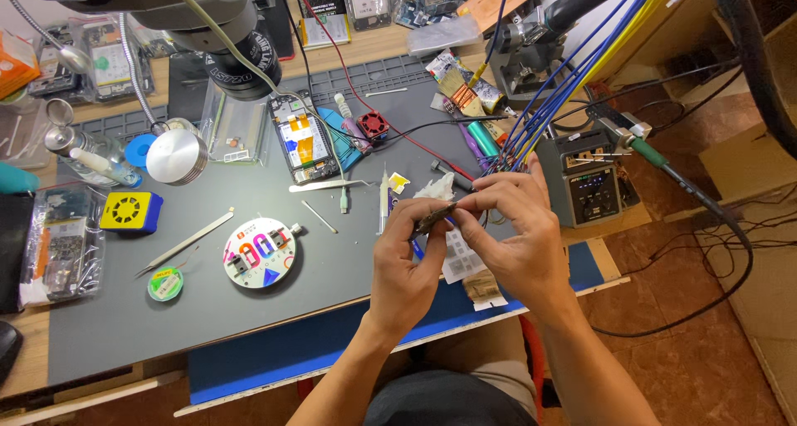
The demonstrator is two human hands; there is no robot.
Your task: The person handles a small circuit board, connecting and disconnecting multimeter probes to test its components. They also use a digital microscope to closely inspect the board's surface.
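Note:
My left hand [404, 260] and my right hand [515, 227] meet over the right part of the grey work mat [249, 310]. Together they pinch a small dark, narrow part [435, 219] between thumbs and fingertips. Below the hands lie a white perforated stencil sheet [459, 258] and a small brown pad [481, 286]. A crumpled white tissue [435, 187] rests just behind the hands. An opened phone [300, 139] with its insides showing lies under the microscope head [207, 19].
Tweezers [184, 243], a round white disc [259, 252], a green solder spool [165, 284], a yellow box [130, 211] and a metal lidded jar [175, 156] sit on the mat's left. A soldering station [591, 177] and blue cables [556, 77] stand at right.

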